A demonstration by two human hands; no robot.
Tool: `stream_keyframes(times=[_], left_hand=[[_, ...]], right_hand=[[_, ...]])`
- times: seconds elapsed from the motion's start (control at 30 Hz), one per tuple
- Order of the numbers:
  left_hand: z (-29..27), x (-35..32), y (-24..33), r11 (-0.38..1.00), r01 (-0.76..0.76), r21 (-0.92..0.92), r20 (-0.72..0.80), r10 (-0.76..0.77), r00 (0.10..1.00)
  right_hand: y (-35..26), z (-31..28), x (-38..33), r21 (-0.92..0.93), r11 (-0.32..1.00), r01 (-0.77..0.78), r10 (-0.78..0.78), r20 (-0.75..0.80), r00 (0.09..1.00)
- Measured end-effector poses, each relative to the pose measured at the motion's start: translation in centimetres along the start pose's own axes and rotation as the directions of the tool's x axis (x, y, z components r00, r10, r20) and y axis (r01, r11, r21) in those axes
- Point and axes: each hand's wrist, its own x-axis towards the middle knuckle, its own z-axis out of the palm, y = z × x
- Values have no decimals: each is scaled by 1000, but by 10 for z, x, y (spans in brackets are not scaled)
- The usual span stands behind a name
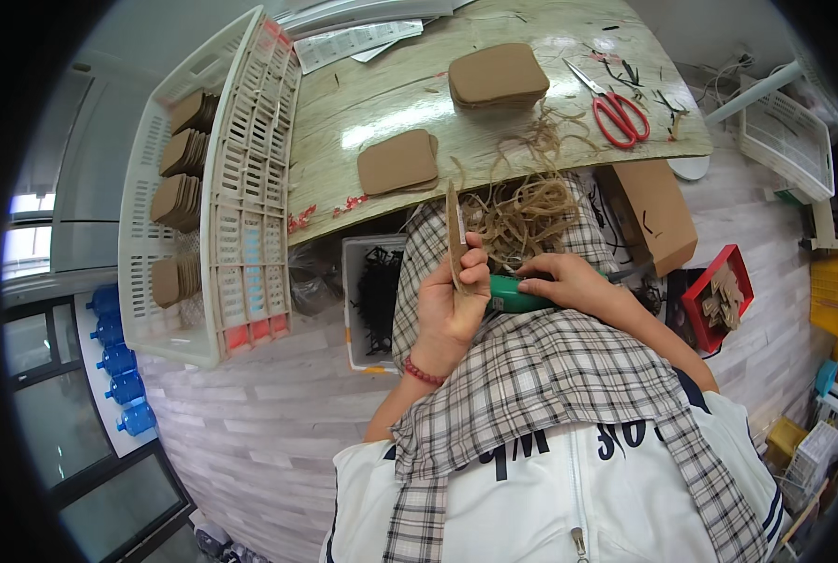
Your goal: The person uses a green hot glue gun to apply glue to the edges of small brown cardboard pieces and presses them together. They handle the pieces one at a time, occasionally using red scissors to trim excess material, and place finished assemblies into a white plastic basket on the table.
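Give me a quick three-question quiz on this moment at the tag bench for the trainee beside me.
1. True or false: the red-handled scissors are in the right hand.
2. What does the left hand hold? A) a brown card tag held on edge B) a coil of wire C) a paintbrush
3. How many stacks of brown tags lie on the wooden tabletop, not counting the white crate?

Key
1. False: the scissors lie on the tabletop; the right hand rests on a green tool.
2. A.
3. Two: a thicker stack farther away and a thin stack closer, apart from each other.
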Motion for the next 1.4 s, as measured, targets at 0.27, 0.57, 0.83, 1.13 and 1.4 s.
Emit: stream_keyframes(times=[0.27,0.57,0.83,1.13,1.4], left_hand=[[-6,0,-1,934,-141,329,-1,150,989],[5,-5,-17,432,-404,806,182,470,864],[1,-2,-21,350,-433,831,238,479,845],[1,-4,-22,327,-405,854,232,457,859],[4,-4,-24,315,-368,875,219,422,880]], right_hand=[[-4,0,-1,37,999,-12,15,-61,998],[-19,-12,7,518,852,69,108,-303,947],[-59,-30,17,751,652,104,164,-273,948],[-61,-28,24,767,626,139,189,-322,928],[-54,-29,25,791,602,111,215,-294,931]])
